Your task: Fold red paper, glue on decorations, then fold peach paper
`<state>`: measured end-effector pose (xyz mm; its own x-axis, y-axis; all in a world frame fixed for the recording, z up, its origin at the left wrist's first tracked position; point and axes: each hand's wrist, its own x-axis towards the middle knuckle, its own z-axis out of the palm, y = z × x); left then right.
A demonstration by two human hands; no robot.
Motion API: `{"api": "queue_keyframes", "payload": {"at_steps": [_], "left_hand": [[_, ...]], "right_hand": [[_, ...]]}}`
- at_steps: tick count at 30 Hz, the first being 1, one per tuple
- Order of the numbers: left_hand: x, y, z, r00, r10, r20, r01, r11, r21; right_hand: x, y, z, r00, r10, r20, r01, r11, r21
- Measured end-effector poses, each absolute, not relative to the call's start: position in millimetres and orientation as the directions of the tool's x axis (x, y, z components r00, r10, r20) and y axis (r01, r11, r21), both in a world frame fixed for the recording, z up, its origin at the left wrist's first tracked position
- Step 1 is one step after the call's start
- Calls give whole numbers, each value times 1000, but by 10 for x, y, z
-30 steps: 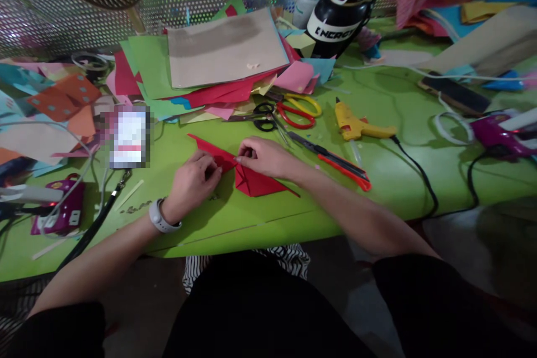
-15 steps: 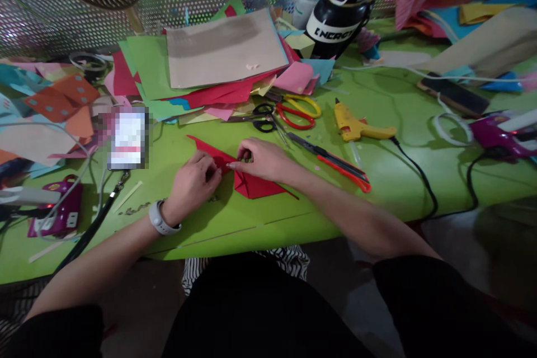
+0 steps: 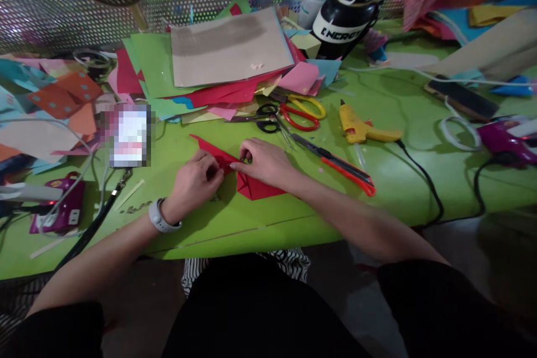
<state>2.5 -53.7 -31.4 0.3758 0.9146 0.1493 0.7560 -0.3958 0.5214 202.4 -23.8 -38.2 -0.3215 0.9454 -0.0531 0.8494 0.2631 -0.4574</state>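
The fingers (image 3: 218, 170) of the left hand (image 3: 193, 183) curl into a ring, thumb and forefinger tips drawn together on the near edge of the folded red paper (image 3: 260, 189). The right hand (image 3: 266, 163) comes in from the other side, its thumb tip on the same paper just beside them and its other fingers curled under the palm; whether it pinches the paper cannot be told.

The red paper lies on the green tabletop (image 3: 251, 235) between and beneath the hands, one narrow point reaching up past the left hand and a creased, wider part below the right. A pale wristband (image 3: 158, 216) circles the left wrist.

Beyond the right hand lie black-handled scissors (image 3: 267, 118), red-handled scissors (image 3: 300, 117), yellow handles (image 3: 312, 106) and an orange-and-black cutter (image 3: 335, 163), with a yellow glue gun (image 3: 361, 128) farther right. Past the left hand is a pixelated phone (image 3: 129, 137) on a dark strap (image 3: 98, 218). At the back, a paper stack (image 3: 230, 50) rests near a black bottle (image 3: 342, 25) marked "ENERGY".
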Motion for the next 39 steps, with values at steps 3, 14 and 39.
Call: {"api": "queue_keyframes", "payload": {"at_steps": [3, 14, 39], "left_hand": [[-50, -526, -307, 372, 911, 177, 719, -403, 566], [-114, -743, -336, 648, 745, 159, 761, -644, -81], [-4, -922, -301, 743, 610, 276, 655, -748, -110]], "right_hand": [[2022, -240, -371, -322, 945, -58, 850, 262, -457], [2025, -231, -390, -327, 942, -73, 840, 254, -480], [2012, -230, -359, -320, 944, -85, 843, 242, -480]]}}
